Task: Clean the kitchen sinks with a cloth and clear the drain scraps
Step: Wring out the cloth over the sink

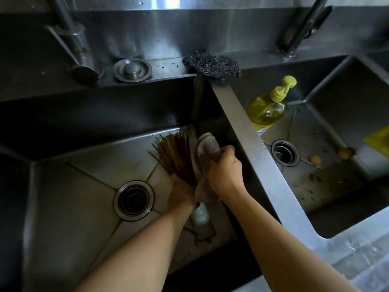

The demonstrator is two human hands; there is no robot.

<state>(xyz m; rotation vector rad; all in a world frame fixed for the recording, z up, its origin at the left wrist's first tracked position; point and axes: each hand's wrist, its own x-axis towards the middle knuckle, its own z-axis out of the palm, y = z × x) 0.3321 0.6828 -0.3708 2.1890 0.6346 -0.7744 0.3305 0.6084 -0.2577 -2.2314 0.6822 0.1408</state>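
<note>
Stainless double sink, dim light, steel backsplash glaring at the top centre. Left basin (63,197) is showing a round drain (134,200) with dark scraps inside, hard to make out. Right basin (341,131) is holding its own drain (285,153), brownish scraps (315,160) lying near it and specks scattered across the floor of the basin. A yellow-green dish soap pump bottle (267,107) is standing in the right basin's back left corner, just beside the divider (252,148). A steel wool scourer (211,64) is sitting on the back ledge where the divider starts. A sink stopper (132,70) is lying on the ledge behind the left basin, near the left faucet (71,36); the right faucet (305,28) is cut off at the top edge.

Left hand (182,191) is holding a bundle of brown chopsticks (175,157), grip closed round the lower ends, tips fanning away. Right hand (224,171) is gripping a grey-brown cloth (207,163) wrapped round something rounded; what is inside is hidden. Both are over the left basin, close to the divider. Under the hands a pale object (201,218) is lying on the basin floor, partly covered, can't tell what it is. A yellow patch (379,141) is cut off at the right edge. Wet tabletop (362,249) at the lower right.
</note>
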